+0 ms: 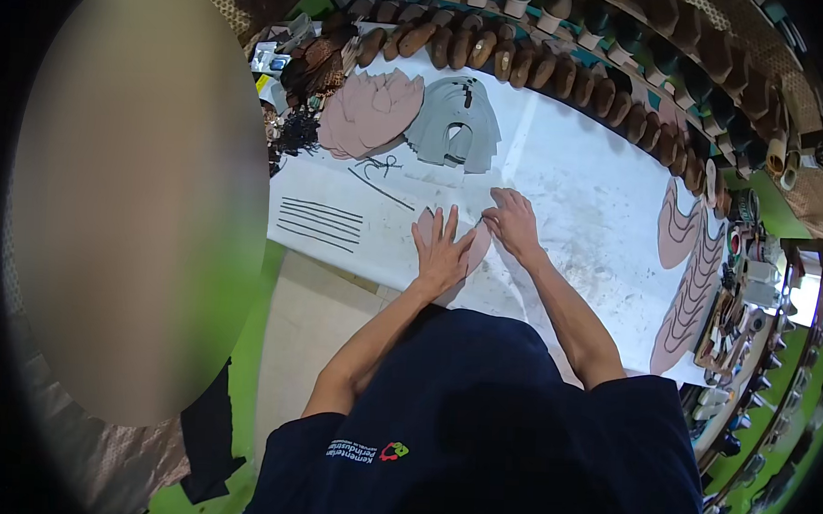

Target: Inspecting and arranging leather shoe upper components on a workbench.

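Note:
A pink curved shoe-upper piece [479, 251] lies near the front edge of the white-covered table [578, 218]. My left hand [444, 258] rests flat on it with the fingers spread. At the piece's far right edge, my right hand [514, 223] has thumb and fingertips pressed together; whatever is between them is too small to make out. Thin black strips [319, 224] lie side by side to the left of my left hand. More loose dark strips [378, 173] lie just beyond them.
Stacks of pink pieces [367, 117] and grey pieces [426, 124] sit at the far left. Pink pieces with dark curved edges [689, 306] overlap in a row at the right. Brown shoe lasts [521, 64] line the far edge. Tools [725, 330] crowd the right end.

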Demonstrator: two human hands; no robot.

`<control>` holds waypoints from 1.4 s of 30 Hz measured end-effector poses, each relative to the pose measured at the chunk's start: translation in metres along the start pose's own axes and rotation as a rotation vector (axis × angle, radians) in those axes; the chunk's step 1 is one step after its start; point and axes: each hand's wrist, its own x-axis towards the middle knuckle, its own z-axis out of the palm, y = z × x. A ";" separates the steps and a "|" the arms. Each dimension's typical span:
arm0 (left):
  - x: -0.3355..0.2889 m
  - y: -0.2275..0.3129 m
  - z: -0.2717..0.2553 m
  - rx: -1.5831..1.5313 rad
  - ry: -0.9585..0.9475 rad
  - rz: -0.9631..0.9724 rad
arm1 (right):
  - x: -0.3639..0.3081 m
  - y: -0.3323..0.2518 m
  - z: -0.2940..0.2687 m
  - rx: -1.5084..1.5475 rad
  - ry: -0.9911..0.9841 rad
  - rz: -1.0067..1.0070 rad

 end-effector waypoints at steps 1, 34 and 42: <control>0.000 -0.002 0.002 0.002 0.024 0.007 | 0.003 -0.001 -0.002 -0.016 -0.029 -0.015; 0.008 -0.002 0.005 -0.033 0.073 0.042 | -0.009 0.003 0.002 0.085 0.005 0.154; 0.006 -0.004 0.010 -0.034 0.099 0.058 | -0.007 0.001 0.001 0.068 -0.010 0.179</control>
